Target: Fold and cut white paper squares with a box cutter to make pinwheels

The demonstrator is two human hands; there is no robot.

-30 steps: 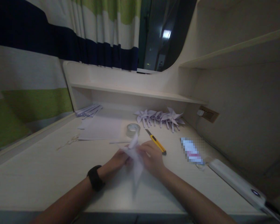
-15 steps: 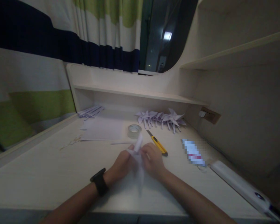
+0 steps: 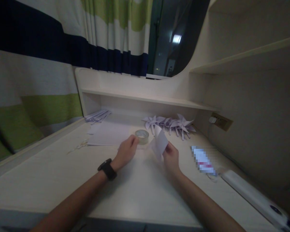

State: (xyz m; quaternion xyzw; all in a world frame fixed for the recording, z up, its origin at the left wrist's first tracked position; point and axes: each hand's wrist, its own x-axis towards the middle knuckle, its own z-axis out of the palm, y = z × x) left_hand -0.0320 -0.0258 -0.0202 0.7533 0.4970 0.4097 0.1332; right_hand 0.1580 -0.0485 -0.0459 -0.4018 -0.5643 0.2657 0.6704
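My right hand point(image 3: 171, 158) pinches a folded sheet of white paper point(image 3: 160, 141) by its lower right side, lifted above the desk; its left part is blurred. Beside the roll of clear tape point(image 3: 142, 138), my left hand point(image 3: 127, 149) is closed, its fingertips at the roll's left edge. Whether these fingers grip anything is hidden. A thin white paper stick point(image 3: 141, 147) shows just in front of the tape, partly behind the left hand. Several white paper pinwheels point(image 3: 181, 125) lie behind the right hand.
Flat paper sheets point(image 3: 108, 132) and a bundle of paper sticks point(image 3: 98, 116) lie at the back left, with small scraps point(image 3: 81, 145) in front. To the right are a blurred-out phone point(image 3: 204, 161) and a long white device point(image 3: 251, 196). A shelf point(image 3: 145, 98) spans the back.
My hands have parted: the left moved forward to the tape, the right kept the paper and swung it right and up. The yellow utility knife is now hidden behind the paper and right hand.
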